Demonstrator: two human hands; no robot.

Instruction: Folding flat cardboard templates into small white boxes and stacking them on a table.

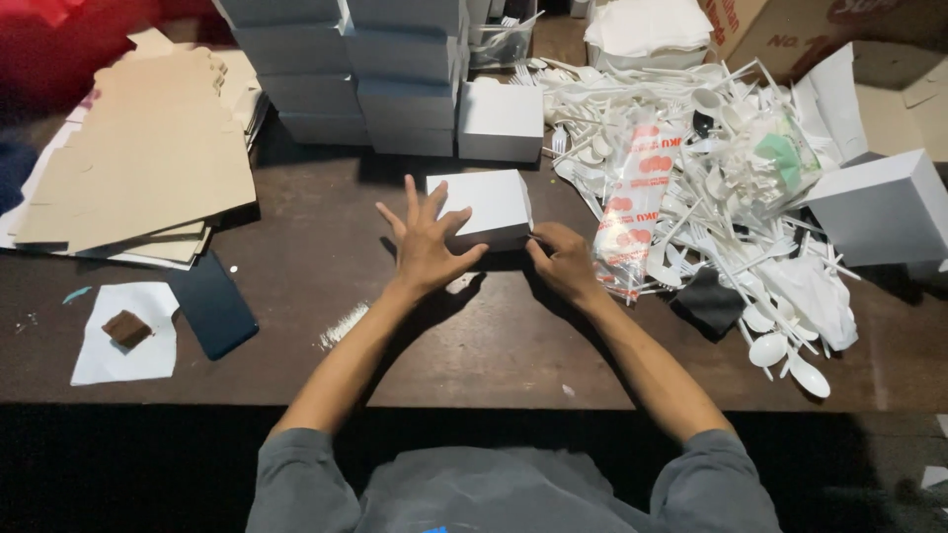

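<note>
White paperboard made up the small closed box (481, 207) at the table's (474, 355) middle; it looked light, stiff, crushable, best held by its side walls. The left hand (425, 242) lay splayed on it; the right hand (565, 259) pinched its right end, fingertips hidden.

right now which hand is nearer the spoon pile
Right. The right hand sits at the box's right end, beside the spoon pile; the left hand is on the box's left side.
</note>
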